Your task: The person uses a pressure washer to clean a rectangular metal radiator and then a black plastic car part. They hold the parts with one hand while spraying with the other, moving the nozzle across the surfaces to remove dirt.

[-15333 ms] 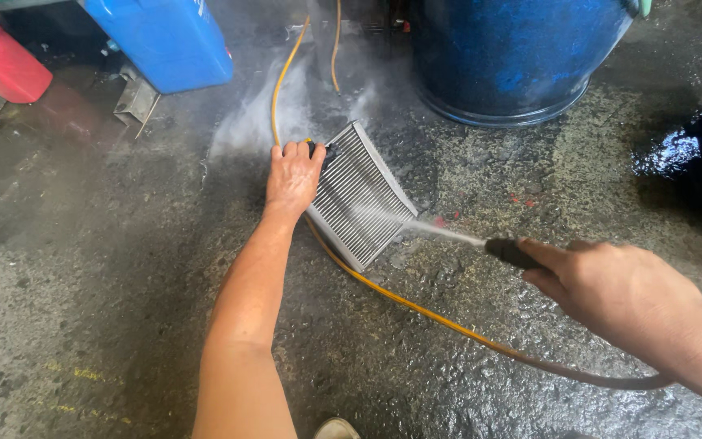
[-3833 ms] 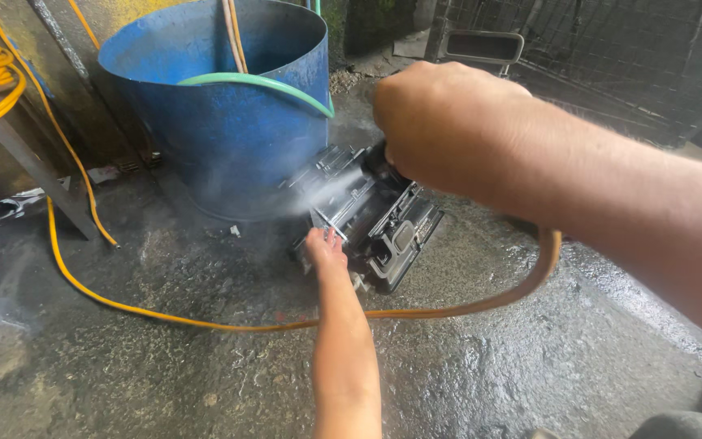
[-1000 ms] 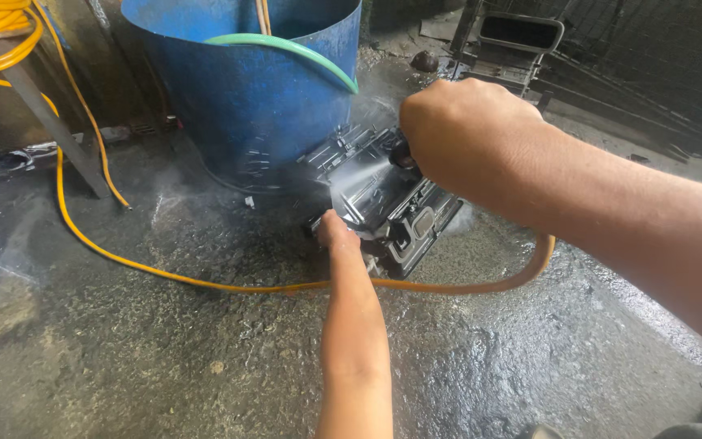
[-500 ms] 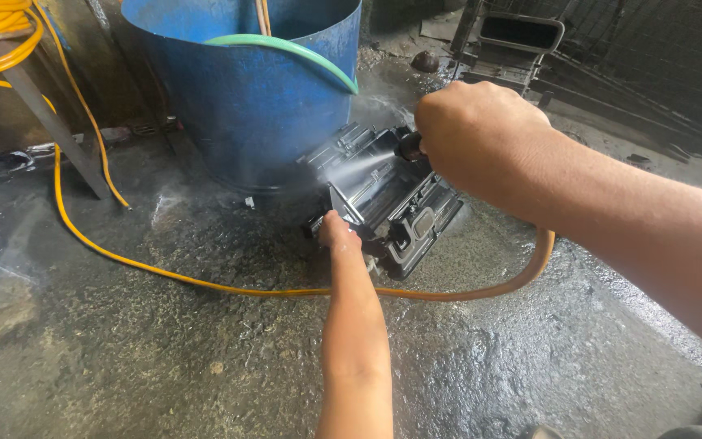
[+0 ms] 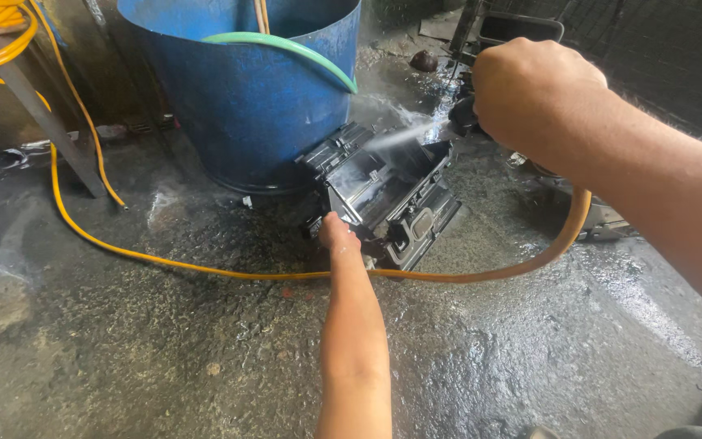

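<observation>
Our left hand (image 5: 338, 233) grips the near lower edge of a black plastic housing (image 5: 383, 195) and steadies it on the wet concrete floor (image 5: 205, 349). Our right hand (image 5: 534, 93) is closed in a fist around a spray nozzle (image 5: 463, 114), which is mostly hidden behind the knuckles; a thin jet of water (image 5: 396, 138) goes from it into the open top of the housing. The housing stands tilted, just beside a big blue barrel (image 5: 245, 89). A green hose (image 5: 286, 47) lies over the rim of the barrel. An orange hose (image 5: 481, 275) curves on the floor behind our left arm.
</observation>
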